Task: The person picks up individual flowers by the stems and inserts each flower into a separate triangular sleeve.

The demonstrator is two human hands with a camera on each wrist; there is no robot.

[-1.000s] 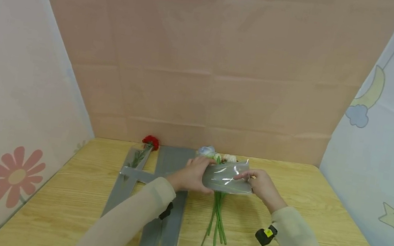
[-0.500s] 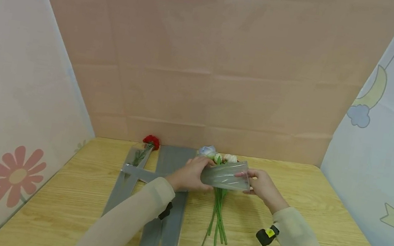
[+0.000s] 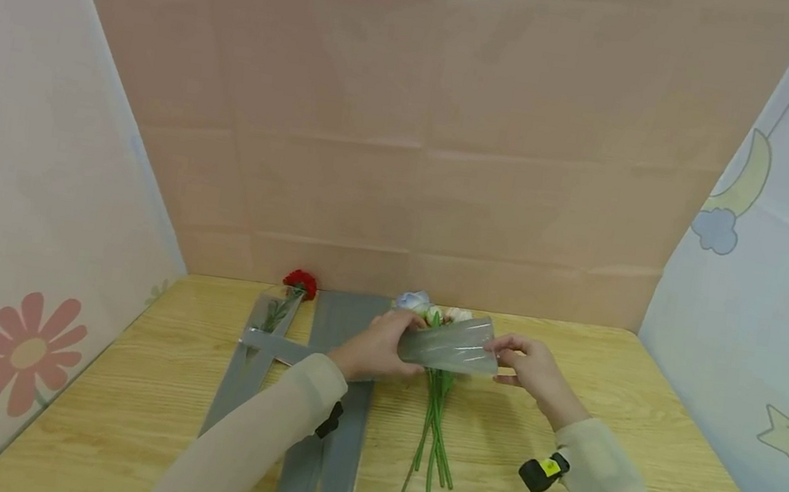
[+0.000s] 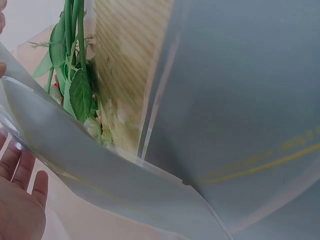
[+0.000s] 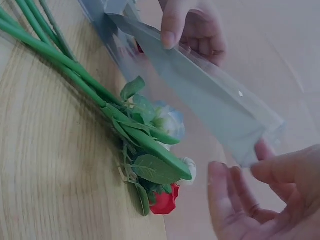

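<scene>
My left hand [image 3: 378, 350] grips one end of a grey, see-through wrapping film [image 3: 451, 348], curved into a loose roll above the table. At its other end, my right hand [image 3: 531, 374] pinches the edge; the right wrist view shows thumb and fingertip at the film's corner. Beneath lie artificial flowers, their green stems [image 3: 434, 436] crossing and pointing toward me. A pale blue bloom [image 3: 415, 300] and a whitish one [image 3: 459, 316] show beyond the film. The right wrist view also shows a red bloom [image 5: 165, 201] and green leaves [image 5: 156, 170] among them.
Long grey film pieces [image 3: 343, 449] lie left of the stems, partly under my left forearm. Further left, a red carnation [image 3: 301, 283] rests on another film piece [image 3: 233, 391], with a narrow strip [image 3: 274, 345] across it. Fabric walls [image 3: 407, 155] enclose the wooden table [image 3: 613, 411].
My right index finger has drawn back from over the film to its right edge, and the right hand has shifted slightly right. The film looks more rounded. The flowers have stayed in place.
</scene>
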